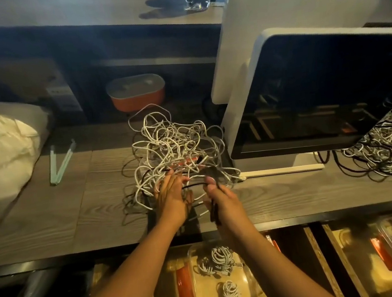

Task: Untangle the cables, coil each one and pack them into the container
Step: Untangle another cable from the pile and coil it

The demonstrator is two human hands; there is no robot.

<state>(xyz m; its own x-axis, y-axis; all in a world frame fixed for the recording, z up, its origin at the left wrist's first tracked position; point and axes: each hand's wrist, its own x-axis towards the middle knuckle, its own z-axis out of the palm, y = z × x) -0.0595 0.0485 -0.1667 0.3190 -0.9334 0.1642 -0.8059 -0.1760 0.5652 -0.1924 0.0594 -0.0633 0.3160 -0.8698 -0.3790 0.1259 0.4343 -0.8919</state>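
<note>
Wood desk [39, 213], monitor [317, 92] at R. Mid-desk, the cable tangle [173, 146], white + black, lies just beyond both hands. Clear container [190, 265] below desk edge holds coiled white cables [220, 259]. Fingers of left hand [171, 199] reach into tangle's near edge; grip unclear. Thumb + fingers of right hand [222, 203] pinch black cable [194, 185] running betw. hands.
</note>
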